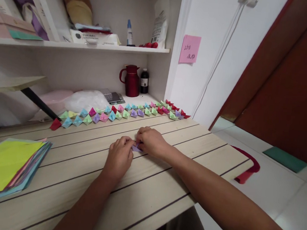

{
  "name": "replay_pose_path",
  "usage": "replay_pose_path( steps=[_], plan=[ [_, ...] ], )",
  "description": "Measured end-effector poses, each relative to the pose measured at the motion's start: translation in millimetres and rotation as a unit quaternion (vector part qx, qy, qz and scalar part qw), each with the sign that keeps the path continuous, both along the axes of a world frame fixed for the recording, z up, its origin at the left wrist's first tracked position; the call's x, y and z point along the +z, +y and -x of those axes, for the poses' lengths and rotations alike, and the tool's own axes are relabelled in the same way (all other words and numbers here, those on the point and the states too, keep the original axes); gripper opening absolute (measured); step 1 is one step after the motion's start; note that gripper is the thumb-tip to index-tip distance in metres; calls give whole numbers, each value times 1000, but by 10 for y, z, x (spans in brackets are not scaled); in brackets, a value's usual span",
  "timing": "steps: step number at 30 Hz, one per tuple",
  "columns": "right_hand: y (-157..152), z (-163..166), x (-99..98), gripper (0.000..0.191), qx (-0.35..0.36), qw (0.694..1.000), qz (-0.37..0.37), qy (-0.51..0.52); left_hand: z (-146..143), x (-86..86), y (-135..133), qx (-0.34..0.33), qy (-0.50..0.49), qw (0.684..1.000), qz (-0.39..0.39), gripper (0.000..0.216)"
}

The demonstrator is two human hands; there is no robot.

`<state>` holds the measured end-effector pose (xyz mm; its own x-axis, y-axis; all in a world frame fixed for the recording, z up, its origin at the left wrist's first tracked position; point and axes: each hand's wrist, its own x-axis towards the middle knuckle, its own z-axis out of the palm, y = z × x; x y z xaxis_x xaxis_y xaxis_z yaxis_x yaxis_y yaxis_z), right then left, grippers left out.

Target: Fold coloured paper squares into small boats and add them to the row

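Right hand (149, 140) pinches purple paper (136, 148); left hand (119, 154), grip unclear, touches its left; uneven pressure could skew folds.

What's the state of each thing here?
Left hand: bent, grip unclear
Right hand: curled, grip unclear
Purple paper: folded, partly hidden by hands
Paper pieces: folded, lined in rows
Paper stack: flat, yellow on top
Red jug: upright
Dark bottle: upright, capped
Pink note: stuck up

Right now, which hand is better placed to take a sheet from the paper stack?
Probably the left hand: it is nearer the paper stack, which lies to its left. The right hand is farther away; both are at the purple paper.
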<state>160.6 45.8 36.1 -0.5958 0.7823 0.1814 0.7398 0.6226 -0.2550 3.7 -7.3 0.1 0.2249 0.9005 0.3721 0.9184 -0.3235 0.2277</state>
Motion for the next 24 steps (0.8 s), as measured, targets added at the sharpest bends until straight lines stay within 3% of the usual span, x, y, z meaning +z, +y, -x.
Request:
replay_pose_path(
  steps=[8, 14, 19, 24],
  plan=[
    [169, 0, -43, 11, -37, 997, 67, 1, -5, 99, -49, -32, 80, 996, -20, 18],
    [118, 20, -25, 9, -68, 994, 81, 17, 49, 169, -84, -66, 167, 983, -35, 23],
    [107, -16, -51, 7, -41, 996, 72, 43, 56, 115, -64, -49, 119, 991, -25, 14],
    [122, -39, -106, 6, -12, 994, 76, 73, 97, 57, 9, -51, -44, 998, 22, 9]
  ],
)
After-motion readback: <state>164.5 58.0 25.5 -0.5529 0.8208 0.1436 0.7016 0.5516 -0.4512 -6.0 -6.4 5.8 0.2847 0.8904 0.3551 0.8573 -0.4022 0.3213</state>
